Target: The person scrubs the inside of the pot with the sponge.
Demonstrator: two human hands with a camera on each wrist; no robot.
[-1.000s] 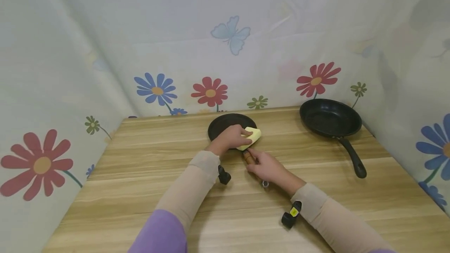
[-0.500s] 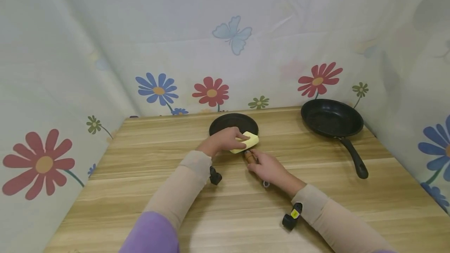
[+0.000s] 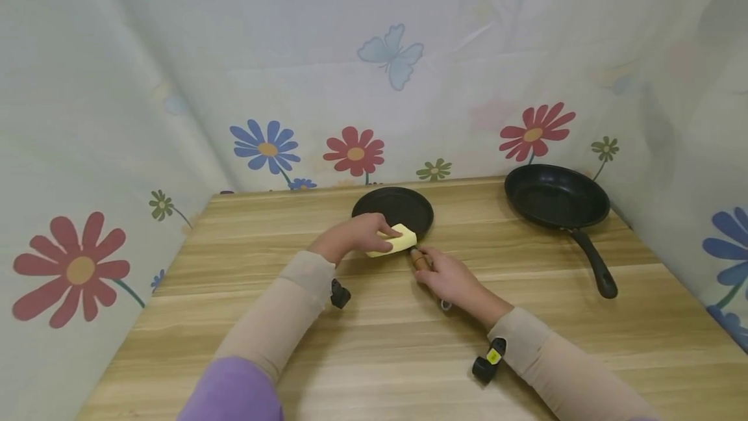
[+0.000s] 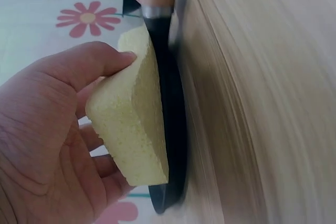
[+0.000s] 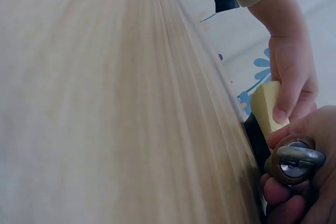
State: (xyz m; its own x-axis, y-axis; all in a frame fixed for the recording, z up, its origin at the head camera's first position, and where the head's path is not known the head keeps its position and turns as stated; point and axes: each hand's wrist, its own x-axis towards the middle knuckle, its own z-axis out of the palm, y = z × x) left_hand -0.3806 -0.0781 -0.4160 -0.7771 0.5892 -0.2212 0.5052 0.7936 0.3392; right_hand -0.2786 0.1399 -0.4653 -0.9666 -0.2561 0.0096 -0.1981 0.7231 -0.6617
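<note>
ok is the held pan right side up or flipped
Right side up: the head view looks down into the pan, its raised rim showing round the inside.

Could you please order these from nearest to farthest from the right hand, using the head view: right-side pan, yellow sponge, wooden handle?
1. Wooden handle: gripped in the right hand.
2. Yellow sponge: just beyond and to the left, held by the left hand.
3. Right-side pan: farthest, back and to the right.
</note>
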